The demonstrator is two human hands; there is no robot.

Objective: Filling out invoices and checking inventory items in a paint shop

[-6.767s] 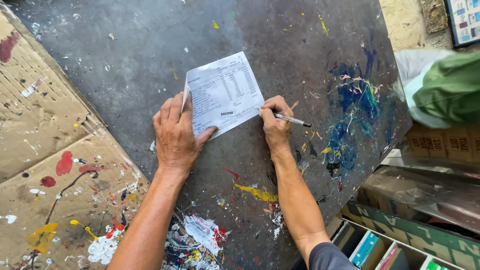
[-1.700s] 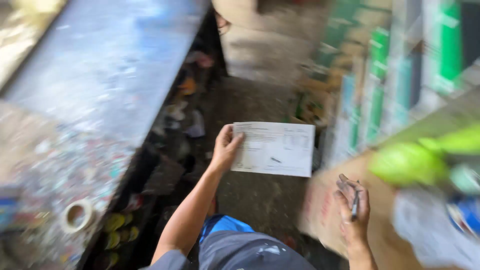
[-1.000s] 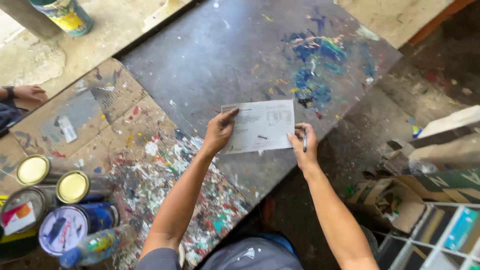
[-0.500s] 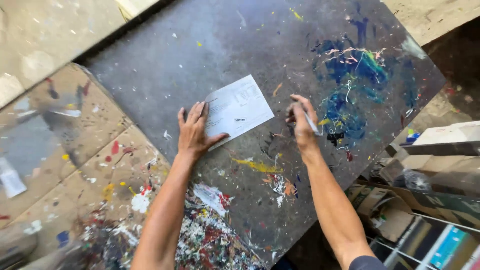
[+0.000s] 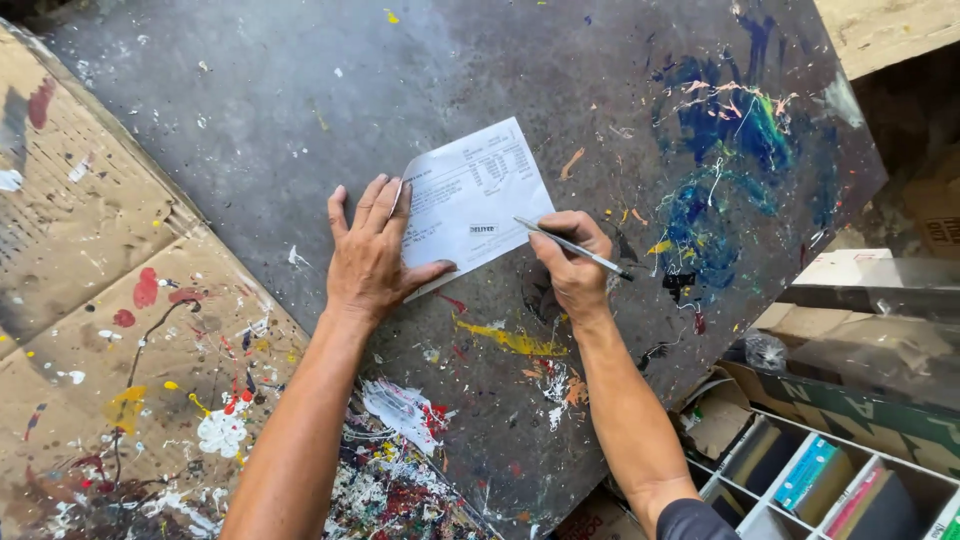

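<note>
A white printed paper slip point(image 5: 472, 195) lies on a dark, paint-splattered tabletop point(image 5: 300, 120). My left hand point(image 5: 372, 255) rests flat on the slip's left edge, fingers spread, pinning it down. My right hand point(image 5: 575, 270) grips a slim grey pen point(image 5: 572, 247), whose tip touches the slip's lower right part. Both forearms reach in from the bottom of the view.
Paint-stained cardboard point(image 5: 110, 300) covers the left side of the surface. Blue and green paint smears point(image 5: 730, 150) mark the tabletop to the right. Past the table's right edge stand cardboard boxes point(image 5: 870, 330) and a compartmented box of small packs point(image 5: 830, 480).
The slip was held up in my left hand away from the table, then brought back and laid down. My left hand now presses it flat, and my right hand has set the pen on it.
</note>
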